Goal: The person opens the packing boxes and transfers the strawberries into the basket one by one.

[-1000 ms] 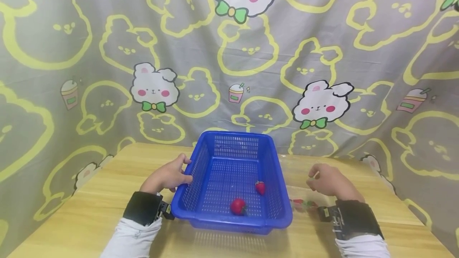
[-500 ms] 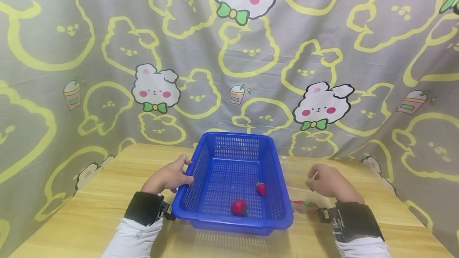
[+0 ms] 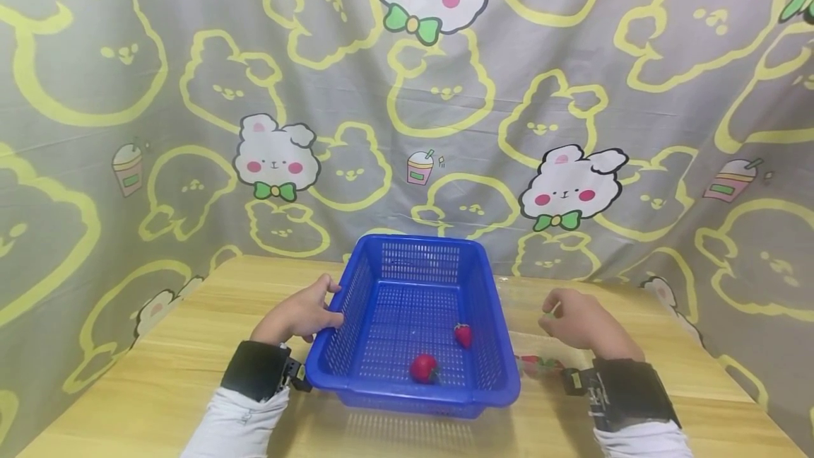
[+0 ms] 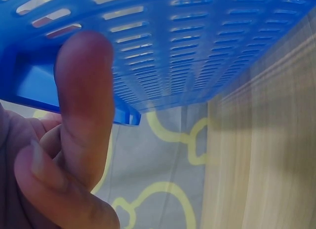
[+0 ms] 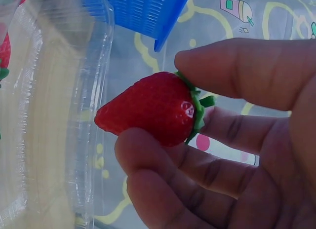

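On the left side of a blue plastic basket (image 3: 413, 392), my left hand (image 3: 302, 313) grips the rim. The left wrist view has its fingers close up against the slotted basket wall (image 4: 192, 56). My right hand (image 3: 575, 318) pinches a red strawberry (image 5: 150, 110) with green leaves between thumb and fingers, its tip pointing away from the palm. That hand is over a clear plastic box (image 5: 86, 155), to the right of the basket. Two strawberries lie in the basket: a rounder one (image 3: 422, 368) near the front and a smaller one (image 3: 463, 335) by the right wall.
More red strawberries (image 3: 539, 365) show in the clear box beside the basket's right wall. A light wood table (image 3: 172, 373) lies under everything. Behind it hangs a grey curtain (image 3: 356, 90) printed with yellow outlines and white rabbits.
My right hand has shifted very slightly to the left, over the clear box. The left hand and basket stay in place.
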`<state>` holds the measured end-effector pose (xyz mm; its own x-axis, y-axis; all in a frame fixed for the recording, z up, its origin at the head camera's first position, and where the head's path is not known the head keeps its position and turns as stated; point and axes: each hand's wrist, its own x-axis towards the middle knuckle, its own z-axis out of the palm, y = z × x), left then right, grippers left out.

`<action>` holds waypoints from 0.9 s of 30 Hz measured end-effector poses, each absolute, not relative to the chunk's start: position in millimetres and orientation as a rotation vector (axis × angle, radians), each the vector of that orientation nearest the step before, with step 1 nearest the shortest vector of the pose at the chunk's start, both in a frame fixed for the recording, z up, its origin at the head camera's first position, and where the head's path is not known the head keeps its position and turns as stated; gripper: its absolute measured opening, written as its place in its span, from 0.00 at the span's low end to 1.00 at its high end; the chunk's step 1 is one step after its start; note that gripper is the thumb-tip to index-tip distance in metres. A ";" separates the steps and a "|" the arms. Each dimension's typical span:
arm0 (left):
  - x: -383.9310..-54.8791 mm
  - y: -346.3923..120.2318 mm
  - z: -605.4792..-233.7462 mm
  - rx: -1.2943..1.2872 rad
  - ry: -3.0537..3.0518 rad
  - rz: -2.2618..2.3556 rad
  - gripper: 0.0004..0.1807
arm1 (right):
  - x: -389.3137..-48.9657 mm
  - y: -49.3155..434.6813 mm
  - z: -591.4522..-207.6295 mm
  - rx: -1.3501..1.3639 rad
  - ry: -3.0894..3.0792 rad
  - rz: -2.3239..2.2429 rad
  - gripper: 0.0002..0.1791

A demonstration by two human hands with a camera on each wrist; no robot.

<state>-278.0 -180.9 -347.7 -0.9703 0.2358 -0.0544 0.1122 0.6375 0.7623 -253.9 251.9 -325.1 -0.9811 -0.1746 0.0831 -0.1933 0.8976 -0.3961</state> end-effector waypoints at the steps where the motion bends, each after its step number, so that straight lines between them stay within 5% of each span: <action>1: -277.9 -180.9 -347.7 0.288 2.706 1.244 0.25 | -253.7 251.5 -324.7 0.295 -3.015 0.634 0.12; 27: -277.5 -180.8 -349.0 0.313 2.711 1.244 0.24 | -247.5 240.1 -317.7 0.320 -2.974 0.591 0.11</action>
